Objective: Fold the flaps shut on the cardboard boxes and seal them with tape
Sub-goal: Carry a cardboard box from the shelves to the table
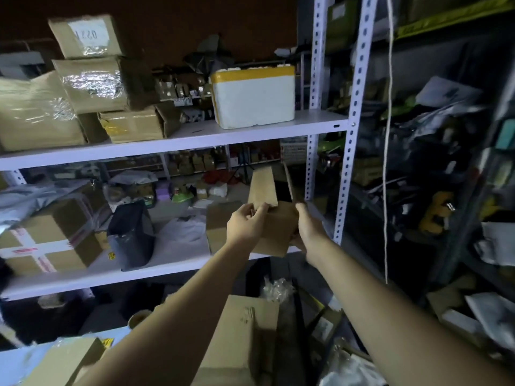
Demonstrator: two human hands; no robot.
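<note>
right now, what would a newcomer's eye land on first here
The small cardboard box at centre stands out, one flap upright, held by the person's left grip and right grip. Next come the white foam cooler with a yellow band on the upper shelf, and the cross-taped box at lower left.

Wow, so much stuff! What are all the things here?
small brown cardboard box: one, brown, flaps up, lower shelf's right end
white foam cooler: one, white, yellow-taped lid, upper shelf
tape-wrapped cardboard boxes: several, brown, upper shelf left
cross-taped cardboard box: one, brown, lower shelf left
black plastic bag: one, black, lower shelf
large plain cardboard box: one, brown, bottom foreground
white metal shelf rack: one, white, ahead
left hand: one, grips box at left flap
right hand: one, grips box's right side
</note>
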